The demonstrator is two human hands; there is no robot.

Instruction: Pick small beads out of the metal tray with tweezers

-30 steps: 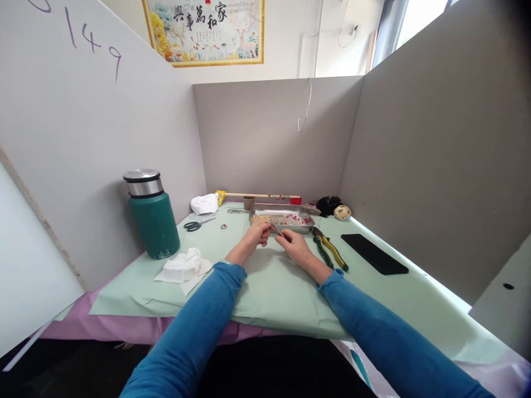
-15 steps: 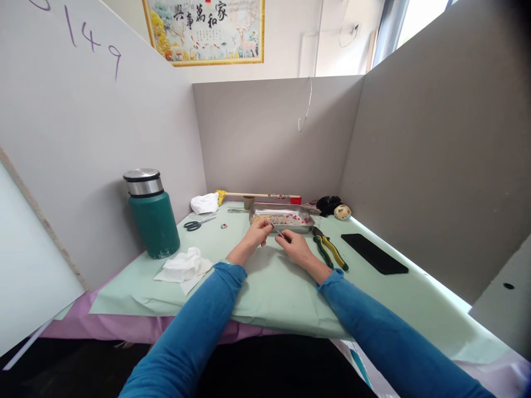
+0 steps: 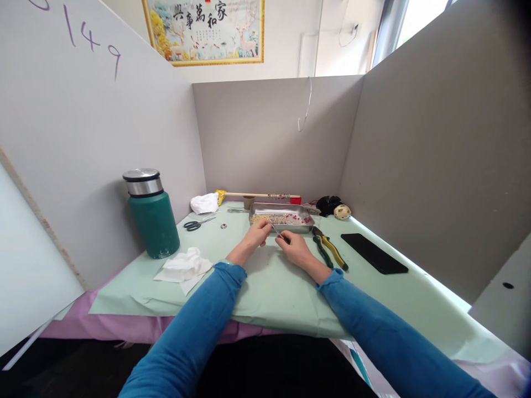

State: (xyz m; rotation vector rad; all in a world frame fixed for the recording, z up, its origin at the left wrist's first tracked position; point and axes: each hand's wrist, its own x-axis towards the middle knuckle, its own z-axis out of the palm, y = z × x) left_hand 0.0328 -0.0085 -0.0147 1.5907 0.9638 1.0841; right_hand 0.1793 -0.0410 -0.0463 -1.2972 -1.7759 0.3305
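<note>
My left hand (image 3: 258, 233) is closed in a pinch at the near edge of a metal tray (image 3: 254, 209); whatever sits between its fingertips is too small to make out. My right hand (image 3: 293, 245), fingers wrapped, grips slim tweezers (image 3: 276, 229) whose tip points up and left to the left fingertips. Inside the tray, just beyond both hands, lie many small gold and red beads (image 3: 286, 219). Green-and-yellow handled pliers (image 3: 329, 249) rest right beside my right hand.
On the left stand a green bottle (image 3: 153, 221), crumpled tissue (image 3: 186, 267) and scissors (image 3: 198, 224). A small round trinket (image 3: 224, 225) lies left of the tray. Behind it runs a wooden stick (image 3: 253, 194). A black phone-like slab (image 3: 373, 253) lies right. Grey panels (image 3: 269, 138) enclose the table.
Almost nothing differs. Both hands stay at the tray's near edge, and the tweezers in my right hand have shifted very slightly at the left fingertips.
</note>
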